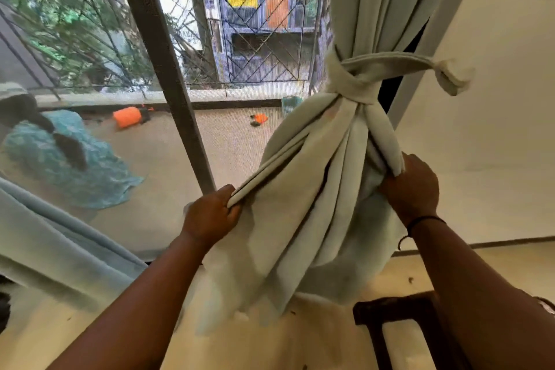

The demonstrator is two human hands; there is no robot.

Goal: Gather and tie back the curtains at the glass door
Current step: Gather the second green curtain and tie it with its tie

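- Curtain of pale green, heavy pleated cloth (318,189) fills the frame from 12 o'clock down toward 5 o'clock, hanging at the right edge of the glass door (150,144) and already drawn into one bunch.
- Beyond the door's dark grey upright frame bar (168,69) lies a balcony with a metal railing (255,48); a second pale curtain panel (60,237) hangs loose at 8 o'clock and, by my reading, is not yet tied.
- Around the waist of the bunch, at about 2 o'clock, a tie-back band of the same pale green cloth (360,84) is wrapped and crossed, with one end running toward the white wall (495,129) and ending in a small folded tab (453,75). Whether that tab is hooked to anything I cannot tell.
- The left hand (210,216), near the centre of the frame, is closed in a fist on the folded outer edge of the curtain below the band.
- The right hand (411,186), at 3 o'clock, is pressed closed on the other side of the bunch, with the hanging tail of the band under its fingers.
- The step in hand looks like dressing the folds under the tie. To do it well, pull both sides down evenly so the pleats lie flat and the band stays level, and avoid tugging so hard that the crossing slips loose.
- A thin dark cord bracelet (420,224) sits on the right wrist, clear of the cloth.
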